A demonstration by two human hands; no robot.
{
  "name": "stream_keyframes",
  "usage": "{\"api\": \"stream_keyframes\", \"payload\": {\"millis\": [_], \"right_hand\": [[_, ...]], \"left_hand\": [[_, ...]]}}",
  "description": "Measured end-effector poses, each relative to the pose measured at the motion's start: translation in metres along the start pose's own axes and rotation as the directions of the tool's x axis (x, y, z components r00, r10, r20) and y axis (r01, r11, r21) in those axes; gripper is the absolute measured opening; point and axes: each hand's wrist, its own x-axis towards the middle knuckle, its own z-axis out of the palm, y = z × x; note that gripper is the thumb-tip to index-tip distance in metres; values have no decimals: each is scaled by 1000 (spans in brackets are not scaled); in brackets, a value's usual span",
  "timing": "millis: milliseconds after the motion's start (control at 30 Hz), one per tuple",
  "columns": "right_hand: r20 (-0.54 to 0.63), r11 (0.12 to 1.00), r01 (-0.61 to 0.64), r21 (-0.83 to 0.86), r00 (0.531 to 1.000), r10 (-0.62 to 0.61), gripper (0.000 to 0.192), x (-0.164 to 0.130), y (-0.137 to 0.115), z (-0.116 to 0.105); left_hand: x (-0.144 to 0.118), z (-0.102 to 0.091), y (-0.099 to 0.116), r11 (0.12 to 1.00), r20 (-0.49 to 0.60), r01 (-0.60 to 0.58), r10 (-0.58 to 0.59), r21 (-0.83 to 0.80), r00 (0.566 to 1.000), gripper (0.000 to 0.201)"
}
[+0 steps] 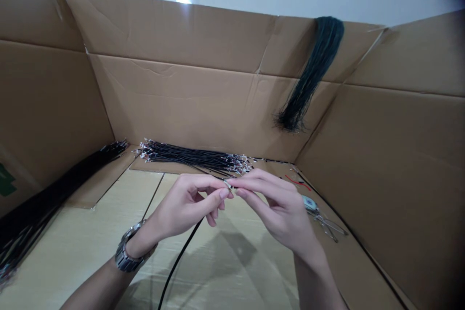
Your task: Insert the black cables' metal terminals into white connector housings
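My left hand, a metal watch at its wrist, pinches the end of a black cable between thumb and forefinger. From there the cable hangs under the palm and runs down to the bottom edge. A tiny whitish piece shows at the left fingertips; its kind is too small to tell. My right hand meets the left at this spot, thumb and forefinger closed at the cable's end. What lies between the right fingertips is hidden.
Cardboard walls enclose the work surface. Behind my hands lies a bundle of black cables with pale ends; a longer bundle lies left. Dark strands hang over the back wall. Right are a red wire and small wire-handled snips.
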Motion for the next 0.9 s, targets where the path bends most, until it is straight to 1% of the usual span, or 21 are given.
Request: {"api": "stream_keyframes", "payload": {"millis": [67, 133, 200, 267, 333, 433, 567, 633, 800, 900], "right_hand": [[18, 999, -38, 29, 999, 37, 31, 0, -2, -1], [11, 995, -90, 43, 996, 90, 33, -3, -3, 0], [-27, 988, -143, 62, 989, 145, 29, -5, -3, 3], [-46, 982, -166, 87, 984, 171, 22, -8, -3, 5], [-40, 983, -149, 111, 987, 154, 18, -8, -2, 6], [-59, 986, -96, 136, 993, 105, 18, -6, -3, 8], [-116, 998, -8, 66, 993, 16, 22, -4, -3, 10], [-124, 999, 28, 35, 992, -24, 25, -5, -2, 10], [-105, 998, 59, 30, 993, -55, 29, -8, -1, 10], [-96, 997, 67, 40, 993, -63, 30, -8, -1, 11]], "left_hand": [[0, 1, 2, 1000, -8, -13, 13, -10, 1000, 22], [0, 1, 3, 1000, -13, -13, 13, -25, 1000, 22], [0, 1, 4, 999, -19, -8, 7, -46, 1000, 21], [0, 0, 5, 998, -25, 0, -1, -59, 1000, 21], [0, 0, 6, 998, -27, 3, -4, -61, 1000, 21], [0, 0, 7, 999, -23, -1, 0, -54, 1000, 21], [0, 1, 7, 999, -21, 1, -1, -40, 1000, 23], [0, 1, 8, 1000, -15, 6, -6, -25, 1000, 23], [-1, 0, 14, 998, 62, 22, -26, 55, 998, 31], [-2, -1, 15, 999, 87, 42, -44, 31, 995, 31]]}}
